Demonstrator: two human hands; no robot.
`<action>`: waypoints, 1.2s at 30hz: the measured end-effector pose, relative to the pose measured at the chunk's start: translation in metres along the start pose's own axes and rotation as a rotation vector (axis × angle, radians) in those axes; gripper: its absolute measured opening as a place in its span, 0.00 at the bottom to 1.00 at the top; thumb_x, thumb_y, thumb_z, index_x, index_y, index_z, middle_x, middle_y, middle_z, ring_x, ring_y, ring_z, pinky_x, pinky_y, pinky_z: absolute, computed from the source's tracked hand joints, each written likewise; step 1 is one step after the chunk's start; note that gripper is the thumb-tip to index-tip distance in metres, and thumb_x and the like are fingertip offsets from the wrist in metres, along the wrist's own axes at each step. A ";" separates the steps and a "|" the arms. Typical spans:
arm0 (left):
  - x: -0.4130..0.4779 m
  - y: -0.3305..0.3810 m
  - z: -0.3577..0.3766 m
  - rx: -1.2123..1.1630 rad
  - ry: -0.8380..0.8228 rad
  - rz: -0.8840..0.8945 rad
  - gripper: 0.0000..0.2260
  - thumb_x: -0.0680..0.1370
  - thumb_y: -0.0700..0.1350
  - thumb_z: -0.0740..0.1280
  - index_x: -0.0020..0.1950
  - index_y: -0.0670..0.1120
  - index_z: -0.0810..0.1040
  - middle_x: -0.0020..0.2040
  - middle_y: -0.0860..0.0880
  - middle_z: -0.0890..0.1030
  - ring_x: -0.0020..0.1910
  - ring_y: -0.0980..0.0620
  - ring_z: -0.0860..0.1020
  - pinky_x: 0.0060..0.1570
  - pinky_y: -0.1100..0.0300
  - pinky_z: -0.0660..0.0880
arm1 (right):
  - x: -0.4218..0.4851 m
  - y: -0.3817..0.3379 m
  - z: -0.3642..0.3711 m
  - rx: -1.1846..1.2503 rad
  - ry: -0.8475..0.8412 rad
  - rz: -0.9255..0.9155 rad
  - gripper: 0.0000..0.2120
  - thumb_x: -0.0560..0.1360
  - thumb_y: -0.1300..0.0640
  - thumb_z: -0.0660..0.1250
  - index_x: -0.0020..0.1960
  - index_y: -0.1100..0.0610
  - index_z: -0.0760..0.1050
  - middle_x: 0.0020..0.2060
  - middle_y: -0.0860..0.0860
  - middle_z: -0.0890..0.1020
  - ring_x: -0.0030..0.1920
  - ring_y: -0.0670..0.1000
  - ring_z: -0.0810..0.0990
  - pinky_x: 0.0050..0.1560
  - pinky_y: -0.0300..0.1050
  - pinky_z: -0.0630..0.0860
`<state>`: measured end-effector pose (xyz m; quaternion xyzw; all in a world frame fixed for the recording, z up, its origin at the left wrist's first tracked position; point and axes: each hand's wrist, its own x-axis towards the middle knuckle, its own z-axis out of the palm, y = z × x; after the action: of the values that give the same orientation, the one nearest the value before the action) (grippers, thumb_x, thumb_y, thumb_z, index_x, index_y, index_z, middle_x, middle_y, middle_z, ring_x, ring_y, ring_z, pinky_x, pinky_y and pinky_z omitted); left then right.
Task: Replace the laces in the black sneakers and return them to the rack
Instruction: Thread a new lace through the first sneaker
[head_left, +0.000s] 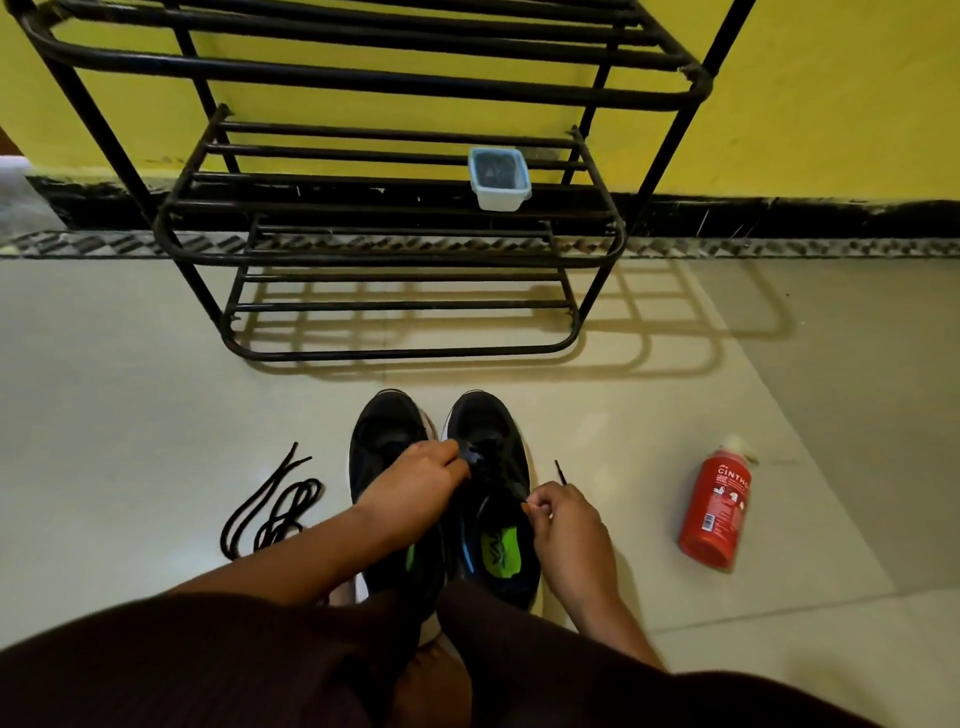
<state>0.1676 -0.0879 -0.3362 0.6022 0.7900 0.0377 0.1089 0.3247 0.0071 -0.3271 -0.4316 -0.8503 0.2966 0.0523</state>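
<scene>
Two black sneakers stand side by side on the floor, toes toward the rack: the left sneaker (382, 431) and the right sneaker (493, 431) with a green insole. My left hand (415, 483) reaches across and pinches the tongue or upper eyelets of the right sneaker. My right hand (563, 519) pinches a black lace at that sneaker's right side, and the lace tip (560, 470) sticks up above the fingers. A loose black lace (275, 506) lies coiled on the floor to the left of the shoes.
A black metal shoe rack (395, 249) stands against the yellow wall ahead, with a small lidded plastic container (498, 179) on its middle shelf. A red bottle (719, 506) lies on the tiled floor to the right. My dark-clothed knees fill the bottom of the view.
</scene>
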 end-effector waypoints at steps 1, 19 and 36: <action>0.000 0.000 -0.002 -0.005 -0.002 -0.013 0.15 0.80 0.40 0.57 0.66 0.43 0.71 0.61 0.44 0.71 0.60 0.44 0.69 0.61 0.56 0.66 | 0.000 0.000 0.000 -0.012 -0.002 0.010 0.07 0.79 0.57 0.59 0.50 0.52 0.76 0.48 0.49 0.77 0.45 0.50 0.76 0.43 0.43 0.71; 0.003 -0.004 -0.063 -0.938 -0.460 -0.186 0.14 0.81 0.48 0.55 0.42 0.44 0.74 0.37 0.48 0.77 0.36 0.55 0.77 0.40 0.61 0.75 | -0.001 -0.019 -0.052 0.274 -0.073 0.001 0.13 0.69 0.63 0.72 0.34 0.51 0.71 0.31 0.47 0.79 0.31 0.43 0.76 0.31 0.30 0.70; 0.002 0.032 -0.023 -1.364 -0.297 -0.004 0.10 0.80 0.40 0.58 0.47 0.44 0.80 0.45 0.55 0.80 0.49 0.60 0.77 0.54 0.64 0.71 | 0.005 -0.024 -0.034 0.573 0.041 0.057 0.16 0.72 0.71 0.66 0.33 0.54 0.67 0.34 0.49 0.81 0.31 0.44 0.81 0.38 0.45 0.80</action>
<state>0.1922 -0.0757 -0.3077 0.3966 0.5679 0.4424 0.5696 0.3167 0.0152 -0.2871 -0.4289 -0.7182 0.5173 0.1806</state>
